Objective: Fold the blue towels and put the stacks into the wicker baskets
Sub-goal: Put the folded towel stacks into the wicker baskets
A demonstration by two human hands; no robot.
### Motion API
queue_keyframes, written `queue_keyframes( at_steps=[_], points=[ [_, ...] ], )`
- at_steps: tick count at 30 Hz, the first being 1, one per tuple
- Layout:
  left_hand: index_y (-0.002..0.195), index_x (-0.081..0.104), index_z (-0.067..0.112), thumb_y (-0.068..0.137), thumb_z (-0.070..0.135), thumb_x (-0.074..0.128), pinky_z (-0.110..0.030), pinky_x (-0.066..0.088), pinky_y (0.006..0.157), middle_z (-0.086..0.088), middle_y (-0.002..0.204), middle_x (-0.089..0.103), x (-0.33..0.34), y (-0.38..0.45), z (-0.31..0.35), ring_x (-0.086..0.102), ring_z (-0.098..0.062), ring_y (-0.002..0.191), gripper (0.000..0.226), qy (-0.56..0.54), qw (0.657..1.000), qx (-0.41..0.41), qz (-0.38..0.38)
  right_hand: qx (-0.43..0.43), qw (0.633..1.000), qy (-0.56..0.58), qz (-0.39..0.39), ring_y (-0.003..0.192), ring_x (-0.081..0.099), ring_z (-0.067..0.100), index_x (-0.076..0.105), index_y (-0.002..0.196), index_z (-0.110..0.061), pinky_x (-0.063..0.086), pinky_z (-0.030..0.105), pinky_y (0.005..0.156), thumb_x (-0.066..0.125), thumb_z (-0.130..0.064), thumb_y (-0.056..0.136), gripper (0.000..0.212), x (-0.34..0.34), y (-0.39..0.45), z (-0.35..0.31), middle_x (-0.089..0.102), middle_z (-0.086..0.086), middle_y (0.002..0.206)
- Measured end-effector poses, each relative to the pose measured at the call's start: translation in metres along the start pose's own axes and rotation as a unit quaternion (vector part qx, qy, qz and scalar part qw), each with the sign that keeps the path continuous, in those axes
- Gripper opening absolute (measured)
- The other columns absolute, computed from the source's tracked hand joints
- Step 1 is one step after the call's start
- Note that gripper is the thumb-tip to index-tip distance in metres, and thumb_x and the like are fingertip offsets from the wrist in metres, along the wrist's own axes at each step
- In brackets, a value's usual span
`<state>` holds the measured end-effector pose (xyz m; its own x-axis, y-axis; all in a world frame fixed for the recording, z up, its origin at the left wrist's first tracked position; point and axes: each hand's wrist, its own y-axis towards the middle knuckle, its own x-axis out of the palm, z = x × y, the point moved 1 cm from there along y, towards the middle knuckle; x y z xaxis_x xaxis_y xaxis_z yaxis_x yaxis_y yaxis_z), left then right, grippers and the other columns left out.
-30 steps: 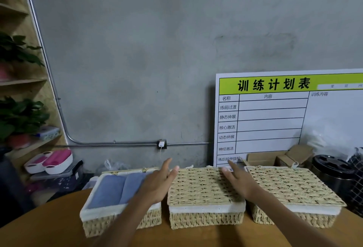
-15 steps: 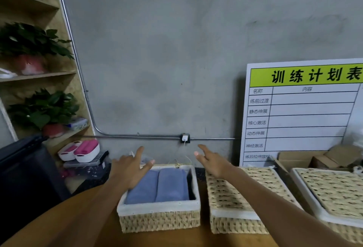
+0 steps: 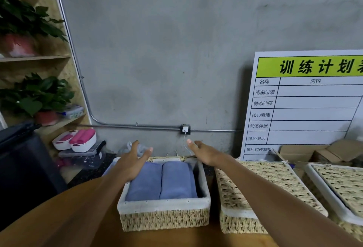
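Two folded blue towels (image 3: 163, 181) lie side by side in the open wicker basket with white cloth lining (image 3: 164, 206), at the front of the brown round table (image 3: 49, 217). We hold our left hand (image 3: 130, 161) over the basket's far left corner and our right hand (image 3: 206, 153) over its far right corner; both have straight, spread fingers and grip nothing. We judge that the step is to reach the woven lid (image 3: 167, 158) behind the basket, so both hands should take it evenly at its two ends. Just to the right stands a second, lidded wicker basket (image 3: 261, 193), leaving little room there; the left side has more free table.
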<state>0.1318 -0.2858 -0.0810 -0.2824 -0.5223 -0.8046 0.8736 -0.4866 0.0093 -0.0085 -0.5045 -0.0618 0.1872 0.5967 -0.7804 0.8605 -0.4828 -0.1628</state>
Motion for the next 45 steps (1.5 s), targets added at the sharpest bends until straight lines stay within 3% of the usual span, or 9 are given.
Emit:
queue_keyframes(
  at_steps=[11,17,20,25,31,36,40,42,45],
  points=[
    [0.158,-0.006,0.037,0.084,0.078,0.043,-0.044,0.037,0.105,-0.011,0.16,0.034,-0.002,-0.011,-0.004,0.044,-0.036,0.139,0.098,-0.075,0.997,0.025,0.02,-0.019,0.998,0.059,0.018,0.145,0.032,0.036,-0.012,0.157,-0.033,0.02,0.045,0.118,0.013,-0.072,0.094,0.078,0.002,-0.014,0.001,0.033,0.017,0.158],
    [0.154,-0.015,0.047,0.052,0.104,0.04,-0.047,0.039,0.106,-0.008,0.154,0.045,-0.01,-0.025,-0.007,0.05,-0.029,0.136,0.129,-0.168,0.985,0.037,0.032,-0.04,0.99,0.122,0.066,0.143,0.036,0.037,-0.019,0.155,-0.032,0.022,0.046,0.118,0.013,-0.072,0.092,0.081,0.002,-0.023,-0.001,0.036,0.019,0.156],
    [0.154,-0.016,0.046,0.058,0.097,0.052,-0.042,0.041,0.107,-0.006,0.151,0.049,-0.013,-0.029,-0.007,0.052,-0.025,0.133,0.128,-0.208,0.977,0.04,0.018,-0.036,0.988,0.131,0.073,0.142,0.038,0.037,-0.019,0.156,-0.029,0.024,0.046,0.117,0.014,-0.069,0.094,0.08,0.002,-0.027,-0.002,0.038,0.018,0.155],
    [0.159,-0.01,0.03,0.09,0.05,0.062,-0.029,0.038,0.093,-0.001,0.137,0.053,-0.015,-0.032,-0.001,0.053,-0.014,0.113,0.102,-0.247,0.966,0.055,0.051,-0.031,0.985,0.152,0.081,0.141,0.039,0.034,-0.015,0.157,-0.024,0.025,0.043,0.117,0.014,-0.068,0.095,0.081,-0.003,-0.033,-0.006,0.039,0.017,0.155],
    [0.158,-0.008,0.038,0.079,0.062,0.059,-0.029,0.04,0.089,-0.007,0.136,0.054,-0.022,-0.029,-0.005,0.057,-0.007,0.101,0.107,-0.267,0.959,0.077,0.055,-0.046,0.972,0.208,0.1,0.146,0.032,0.033,-0.011,0.158,-0.03,0.02,0.046,0.119,0.015,-0.068,0.095,0.078,-0.006,-0.035,-0.003,0.031,0.011,0.16],
    [0.156,-0.006,0.047,0.08,0.074,0.06,-0.04,0.043,0.104,-0.007,0.145,0.05,-0.029,-0.031,0.002,0.054,-0.021,0.126,0.104,-0.271,0.952,0.113,0.082,-0.083,0.96,0.24,0.117,0.148,0.03,0.029,-0.003,0.158,-0.037,0.018,0.048,0.122,0.017,-0.086,0.08,0.094,-0.016,-0.04,-0.012,0.031,0.001,0.16],
    [0.154,-0.002,0.054,0.068,0.088,0.053,-0.043,0.035,0.11,-0.001,0.16,0.034,-0.038,-0.047,0.016,0.04,-0.017,0.139,0.107,-0.29,0.943,0.141,0.083,-0.091,0.963,0.23,0.11,0.145,0.035,0.028,0.0,0.157,-0.041,0.018,0.047,0.121,0.016,-0.08,0.08,0.088,-0.019,-0.058,-0.019,0.028,0.001,0.161],
    [0.155,0.003,0.051,0.077,0.084,0.052,-0.043,0.036,0.108,-0.006,0.143,0.054,-0.042,-0.061,0.018,0.051,-0.015,0.131,0.099,-0.301,0.937,0.151,0.093,-0.1,0.963,0.227,0.105,0.145,0.034,0.027,0.0,0.157,-0.041,0.019,0.047,0.12,0.018,-0.078,0.084,0.084,-0.018,-0.072,-0.018,0.028,0.001,0.161],
    [0.156,0.006,0.047,0.082,0.079,0.053,-0.042,0.037,0.106,0.009,0.095,0.075,-0.046,-0.077,0.011,0.061,0.004,0.105,0.093,-0.296,0.935,0.172,0.092,-0.111,0.966,0.212,0.094,0.142,0.04,0.022,-0.002,0.157,-0.04,0.024,0.041,0.117,0.019,-0.073,0.089,0.078,-0.015,-0.09,-0.013,0.05,-0.003,0.148]
  ],
)
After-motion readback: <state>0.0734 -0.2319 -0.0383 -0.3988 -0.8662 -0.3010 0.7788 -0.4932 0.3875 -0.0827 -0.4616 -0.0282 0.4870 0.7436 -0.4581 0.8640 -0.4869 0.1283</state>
